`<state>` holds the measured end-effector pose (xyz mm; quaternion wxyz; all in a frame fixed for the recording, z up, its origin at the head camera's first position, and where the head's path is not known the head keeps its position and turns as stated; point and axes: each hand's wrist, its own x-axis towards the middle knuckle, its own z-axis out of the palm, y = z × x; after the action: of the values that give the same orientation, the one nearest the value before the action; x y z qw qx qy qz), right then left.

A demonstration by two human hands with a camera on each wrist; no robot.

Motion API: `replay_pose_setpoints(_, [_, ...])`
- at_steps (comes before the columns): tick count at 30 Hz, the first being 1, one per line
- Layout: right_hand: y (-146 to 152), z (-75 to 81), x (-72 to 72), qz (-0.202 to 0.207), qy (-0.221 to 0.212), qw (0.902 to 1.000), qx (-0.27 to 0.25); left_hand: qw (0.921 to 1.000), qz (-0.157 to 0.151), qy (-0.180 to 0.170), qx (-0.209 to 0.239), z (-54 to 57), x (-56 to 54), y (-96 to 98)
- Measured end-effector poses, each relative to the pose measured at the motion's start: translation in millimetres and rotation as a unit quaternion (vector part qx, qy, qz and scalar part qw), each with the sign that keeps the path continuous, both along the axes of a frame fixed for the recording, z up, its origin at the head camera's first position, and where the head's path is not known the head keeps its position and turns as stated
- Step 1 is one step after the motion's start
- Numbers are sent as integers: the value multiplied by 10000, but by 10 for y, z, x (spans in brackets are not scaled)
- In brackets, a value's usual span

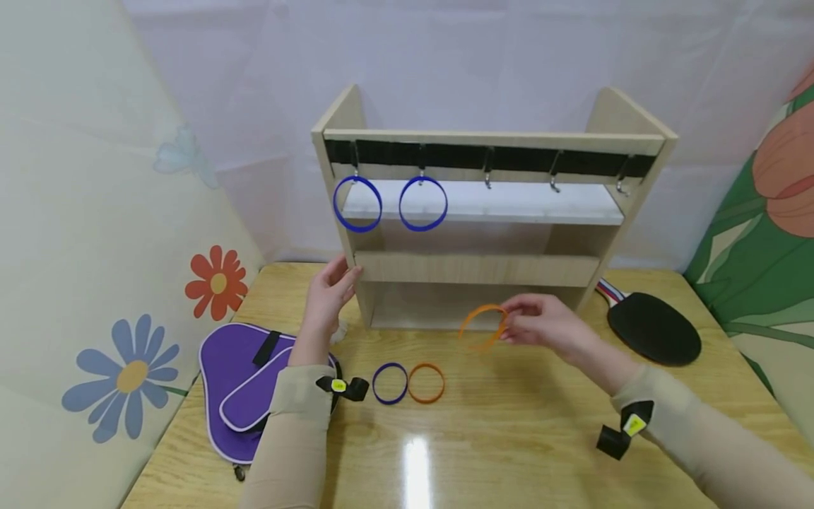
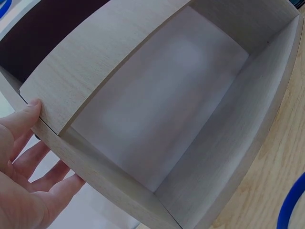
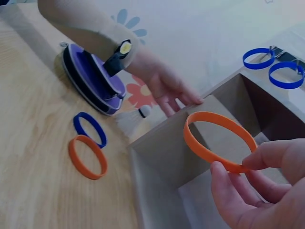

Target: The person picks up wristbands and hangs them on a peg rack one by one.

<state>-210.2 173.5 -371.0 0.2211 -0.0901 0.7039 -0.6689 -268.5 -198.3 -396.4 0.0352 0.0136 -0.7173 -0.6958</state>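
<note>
My right hand (image 1: pixel 540 324) pinches an orange silicone wristband (image 3: pixel 196 149) between thumb and fingers, holding it up before the lower part of a wooden shelf (image 1: pixel 477 268). At the shelf's left side panel, my left hand (image 2: pixel 28 167) holds the edge, thumb on the front and fingers along the outer face. Two blue wristbands (image 1: pixel 358 230) (image 1: pixel 423 228) hang from the two leftmost metal hooks on the shelf's black strip (image 1: pixel 521 157). The hooks to their right carry nothing. On the table, a blue wristband (image 3: pixel 79 125) and an orange wristband (image 3: pixel 72 155) lie side by side.
A purple paddle case (image 1: pixel 222 367) lies at the left, under my left forearm in the head view. A shuttlecock (image 3: pixel 131 120) is beside the shelf's left side. The black table tennis paddle (image 1: pixel 655 329) lies right of the shelf on the wooden table (image 1: pixel 509 438).
</note>
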Motion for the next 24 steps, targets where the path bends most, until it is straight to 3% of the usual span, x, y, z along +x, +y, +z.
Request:
replay_pose_setpoints(8, [35, 296, -48, -190, 219, 9996, -63, 10000, -7, 0, 30, -7, -1, -9])
replay_pose_setpoints(24, [3, 750, -84, -697, 536, 9937, -694, 9999, 18, -115, 105, 16, 5, -9])
